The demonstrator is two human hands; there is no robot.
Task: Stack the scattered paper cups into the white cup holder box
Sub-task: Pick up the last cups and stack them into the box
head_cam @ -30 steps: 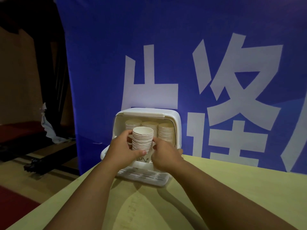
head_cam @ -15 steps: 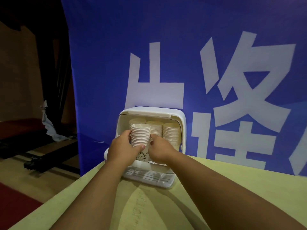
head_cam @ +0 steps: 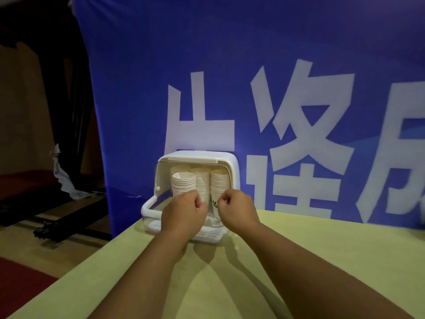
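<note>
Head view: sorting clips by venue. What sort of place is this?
Likely an event hall or booth: a big printed blue banner behind a table, with a box stocked with paper cups.

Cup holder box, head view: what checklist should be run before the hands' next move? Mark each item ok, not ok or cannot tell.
1. Box lid raised: ok.
2. Front stack of cups upright in the box opening: ok.
3. Rear stacks upright, three side by side: ok.
4. Left hand grip on the front stack let go: cannot tell; the hand hides the stack's base.
5. Right hand free of cups: ok; fingers curled, nothing seen in them.
6. No loose cups left on the table: cannot tell; none in view, but part of the table is out of frame.
</note>
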